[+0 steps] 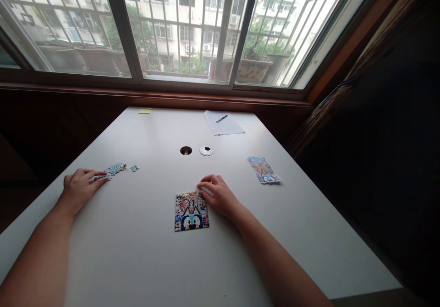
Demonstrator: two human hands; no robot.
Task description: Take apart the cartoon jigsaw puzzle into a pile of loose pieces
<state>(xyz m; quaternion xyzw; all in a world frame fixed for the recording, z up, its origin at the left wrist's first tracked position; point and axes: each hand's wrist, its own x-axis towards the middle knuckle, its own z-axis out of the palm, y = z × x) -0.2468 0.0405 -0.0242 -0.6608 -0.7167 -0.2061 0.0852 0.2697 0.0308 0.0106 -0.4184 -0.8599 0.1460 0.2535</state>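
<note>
Rectangular, multicoloured, card-like jigsaw (191, 211) lies mid white, flat worktop (137, 261) — R hand (218, 194) at its 1 o'clock corner, prob. steadying it. L hand (80, 185) touches loose pale-blue jigsaw pieces (116, 170) at 10 o'clock, prob. keeping them grouped. Can't tell if either grip's clenched. Jigsaw's pictured ears point to 12; long axis approx. 12–6.

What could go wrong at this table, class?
The left hand, fingers at the jigsaw pieces, might scatter them. The right hand, by the square picture's upper right corner, could nudge it askew. A piece pushed across the tabletop might drop into the open hole.
</note>
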